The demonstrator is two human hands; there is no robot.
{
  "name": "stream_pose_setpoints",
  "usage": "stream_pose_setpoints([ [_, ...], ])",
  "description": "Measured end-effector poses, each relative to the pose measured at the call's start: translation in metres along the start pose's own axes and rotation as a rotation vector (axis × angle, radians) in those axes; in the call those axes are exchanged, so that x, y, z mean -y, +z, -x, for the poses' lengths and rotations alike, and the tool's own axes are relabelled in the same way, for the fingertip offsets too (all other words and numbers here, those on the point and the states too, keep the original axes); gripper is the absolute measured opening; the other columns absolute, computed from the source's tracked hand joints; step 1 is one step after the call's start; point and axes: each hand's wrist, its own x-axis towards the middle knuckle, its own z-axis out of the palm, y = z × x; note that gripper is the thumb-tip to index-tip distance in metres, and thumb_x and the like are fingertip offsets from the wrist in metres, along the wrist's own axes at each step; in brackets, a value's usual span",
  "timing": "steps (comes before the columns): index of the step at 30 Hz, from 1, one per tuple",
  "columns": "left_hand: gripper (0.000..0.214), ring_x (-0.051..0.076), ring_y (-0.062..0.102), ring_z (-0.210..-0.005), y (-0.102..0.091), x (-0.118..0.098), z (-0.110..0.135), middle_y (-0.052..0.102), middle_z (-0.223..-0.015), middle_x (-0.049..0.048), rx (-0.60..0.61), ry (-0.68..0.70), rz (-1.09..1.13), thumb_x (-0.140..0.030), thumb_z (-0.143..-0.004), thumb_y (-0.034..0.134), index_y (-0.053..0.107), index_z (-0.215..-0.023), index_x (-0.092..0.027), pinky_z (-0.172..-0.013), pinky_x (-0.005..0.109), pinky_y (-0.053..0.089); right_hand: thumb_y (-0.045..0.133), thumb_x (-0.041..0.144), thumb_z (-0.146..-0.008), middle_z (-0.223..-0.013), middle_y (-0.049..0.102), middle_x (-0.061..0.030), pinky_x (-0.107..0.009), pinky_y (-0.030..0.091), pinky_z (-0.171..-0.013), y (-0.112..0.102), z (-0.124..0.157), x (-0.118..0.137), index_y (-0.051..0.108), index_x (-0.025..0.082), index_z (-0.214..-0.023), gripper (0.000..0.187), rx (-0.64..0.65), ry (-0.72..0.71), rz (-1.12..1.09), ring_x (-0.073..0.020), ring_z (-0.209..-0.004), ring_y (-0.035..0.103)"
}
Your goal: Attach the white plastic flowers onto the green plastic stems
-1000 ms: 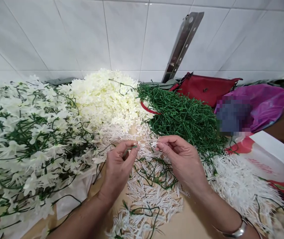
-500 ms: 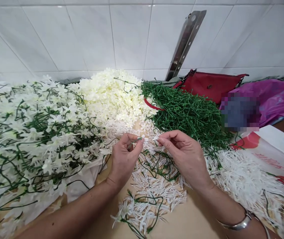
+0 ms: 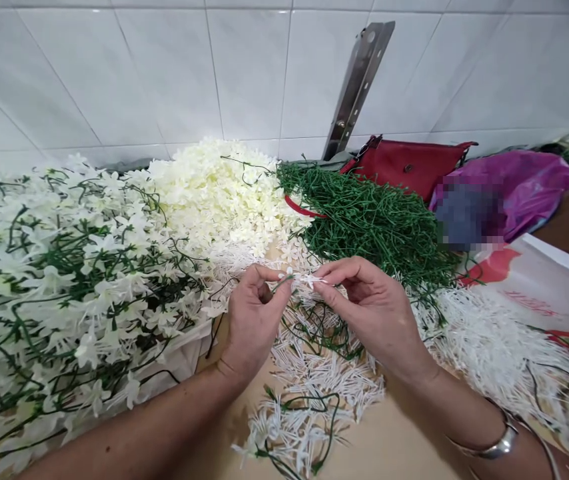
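Between thumb and forefinger, my left hand (image 3: 253,320) pinches a green artificial flower stem with a small white blossom (image 3: 288,273) at its tip. My right hand (image 3: 377,317) pinches a white plastic stamen piece (image 3: 318,279), partly covered by the fingertips. The two pieces meet or nearly meet between my hands; whether they are joined is too small to tell. Beneath my hands lies a spread of loose white stamen pieces (image 3: 314,377), with a few green stems (image 3: 335,427) tangled among them.
Assembled white flowers (image 3: 114,267) pile up at left. Behind are loose cream petals (image 3: 219,193) and a heap of green stems (image 3: 379,220). More white stamens (image 3: 504,347) lie at right, near a red pouch (image 3: 414,163), a purple bag (image 3: 539,177) and a printed box (image 3: 534,293).
My right hand has brought the stamen piece closer to the blossom in my left hand, narrowing the gap. The view has turned slightly to the right.
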Motion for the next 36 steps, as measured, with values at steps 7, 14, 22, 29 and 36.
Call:
stream_pose_setpoints([
  [7,0.024,0.007,0.041,-0.050,0.000,-0.001,0.000,0.052,-0.060,-0.0073,0.000,-0.015,0.009,-0.034,-0.080,0.075,0.055,-0.076,-0.020,-0.049,0.021,0.032,0.076,0.021,-0.085,-0.096,0.072,-0.0017,-0.036,0.051,-0.090,0.003,0.002,0.004,0.068,0.024,-0.077,0.012,0.013,-0.031,0.065,-0.0173,-0.095,0.066],
  [14,0.019,0.009,0.057,-0.060,0.001,-0.005,-0.002,0.066,-0.069,-0.0035,0.002,-0.024,0.103,-0.024,-0.072,0.080,0.063,-0.078,-0.018,-0.060,0.020,0.046,0.080,0.020,-0.082,-0.088,0.073,0.0000,-0.031,0.055,-0.080,0.002,0.002,0.004,0.067,0.023,-0.076,0.015,-0.003,0.042,0.001,-0.0146,-0.084,0.068],
  [22,0.013,0.010,0.049,-0.062,-0.003,-0.005,-0.001,0.062,-0.076,-0.0026,-0.047,0.024,-0.040,-0.031,-0.080,0.076,0.068,-0.083,-0.020,-0.061,0.023,0.041,0.078,0.024,-0.084,-0.072,0.068,0.0045,-0.022,0.056,-0.061,0.000,0.000,0.007,0.071,0.024,-0.096,0.014,-0.028,0.178,-0.111,-0.0092,-0.060,0.067],
  [29,0.017,0.015,0.063,-0.083,-0.002,-0.011,0.002,0.067,-0.082,0.0007,-0.035,0.069,0.089,-0.033,-0.087,0.069,0.060,-0.083,-0.020,-0.083,0.028,0.050,0.080,0.025,-0.082,-0.077,0.074,0.0022,-0.020,0.058,-0.071,-0.001,-0.002,0.004,0.071,0.024,-0.091,0.012,0.001,0.212,-0.155,-0.0098,-0.073,0.071],
  [36,0.024,0.013,0.070,-0.067,0.004,-0.009,0.000,0.070,-0.070,-0.0030,-0.006,-0.015,0.238,-0.033,-0.077,0.080,0.060,-0.083,-0.019,-0.073,0.026,0.057,0.082,0.022,-0.079,-0.082,0.071,0.0029,-0.020,0.058,-0.071,-0.001,-0.002,0.003,0.072,0.025,-0.087,0.013,-0.041,0.119,-0.118,-0.0094,-0.076,0.069],
])
